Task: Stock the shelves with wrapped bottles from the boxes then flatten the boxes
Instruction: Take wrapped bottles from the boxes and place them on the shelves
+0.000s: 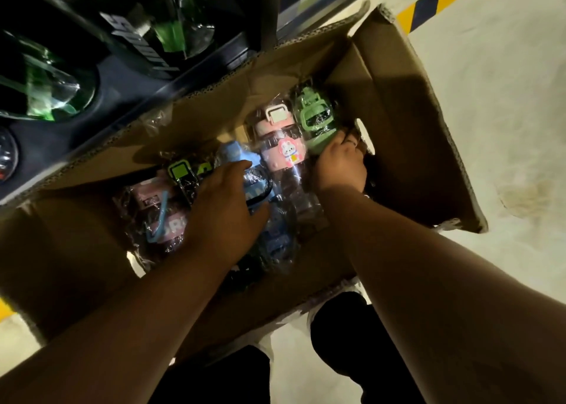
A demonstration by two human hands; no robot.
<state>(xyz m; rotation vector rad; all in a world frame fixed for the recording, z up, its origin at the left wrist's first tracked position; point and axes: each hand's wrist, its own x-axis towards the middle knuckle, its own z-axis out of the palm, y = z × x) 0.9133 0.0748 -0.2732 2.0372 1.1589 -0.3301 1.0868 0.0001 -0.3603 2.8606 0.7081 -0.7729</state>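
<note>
An open cardboard box (pixel 407 146) stands on the floor and holds several plastic-wrapped bottles. My left hand (pixel 223 210) reaches in and curls round the blue bottle (pixel 260 189) in the middle. My right hand (pixel 340 164) grips the lower body of the green-lidded bottle (pixel 314 115) at the box's right end. Between them lies a pink bottle with a rabbit sticker (pixel 283 146). Further left lie a pink bottle with a blue strap (pixel 156 213) and a dark bottle with a lime-green lid (pixel 180 171).
A dark shelf (pixel 122 79) runs along the box's far side, stocked with wrapped green-tinted bottles (pixel 46 91). Pale floor (pixel 505 112) lies right of the box, with a yellow-and-black striped edge (pixel 435 2) at the top. My dark-clothed legs (pixel 352 342) are below the box.
</note>
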